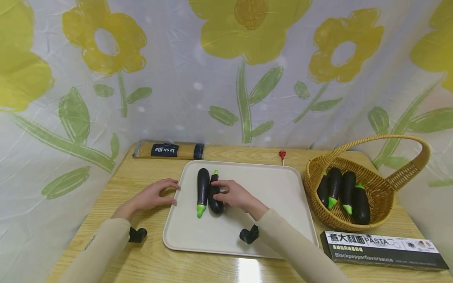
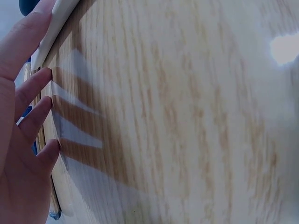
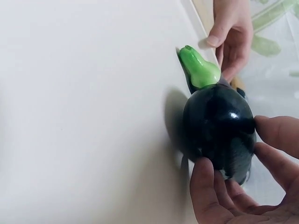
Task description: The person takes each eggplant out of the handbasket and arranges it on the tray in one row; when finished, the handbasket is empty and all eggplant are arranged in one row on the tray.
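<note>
Holds eggplant [image 1: 216,206] in right grip [image 1: 231,192] over tray [image 1: 265,192], stem end far, roughly parallel to and just right of second eggplant [image 1: 203,186]. Holds left grip [image 1: 153,194] loose and empty, farther off, by left rim.

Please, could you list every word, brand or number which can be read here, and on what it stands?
"la sicilia": upside down, on the long packet.
"意大利面PASTA": on the box.
"Blackpepperflavorsauce": on the same box, lower.
Too small or blurred: the box's other print, the marking on the left sleeve.
No readable numbers.
</note>
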Demonstrator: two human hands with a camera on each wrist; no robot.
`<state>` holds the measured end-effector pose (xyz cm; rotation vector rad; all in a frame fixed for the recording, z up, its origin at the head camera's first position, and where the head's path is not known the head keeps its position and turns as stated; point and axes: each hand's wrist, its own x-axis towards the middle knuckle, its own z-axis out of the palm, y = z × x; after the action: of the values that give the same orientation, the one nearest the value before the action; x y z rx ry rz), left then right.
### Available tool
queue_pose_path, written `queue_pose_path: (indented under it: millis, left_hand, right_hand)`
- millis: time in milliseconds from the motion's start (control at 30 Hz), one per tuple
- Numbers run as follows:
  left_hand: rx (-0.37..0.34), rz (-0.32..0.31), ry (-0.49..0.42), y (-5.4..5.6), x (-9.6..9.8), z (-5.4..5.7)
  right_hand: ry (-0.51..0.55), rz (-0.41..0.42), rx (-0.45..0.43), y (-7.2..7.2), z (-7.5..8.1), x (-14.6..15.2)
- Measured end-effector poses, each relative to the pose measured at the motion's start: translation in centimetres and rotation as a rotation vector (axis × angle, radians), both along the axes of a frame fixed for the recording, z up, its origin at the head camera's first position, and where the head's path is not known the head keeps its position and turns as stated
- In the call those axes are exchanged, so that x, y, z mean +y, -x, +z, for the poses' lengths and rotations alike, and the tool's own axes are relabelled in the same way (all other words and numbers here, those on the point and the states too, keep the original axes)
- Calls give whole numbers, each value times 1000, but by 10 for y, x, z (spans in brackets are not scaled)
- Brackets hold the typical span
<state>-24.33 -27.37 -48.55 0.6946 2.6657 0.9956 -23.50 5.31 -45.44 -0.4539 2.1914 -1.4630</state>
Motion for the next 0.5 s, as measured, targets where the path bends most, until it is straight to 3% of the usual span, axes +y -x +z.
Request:
queue_pose_path:
  millis: [500]
  left_hand:
    - [-8,8,4,-2,1,2]
  right_hand:
    - [5,15,15,-5,8,10]
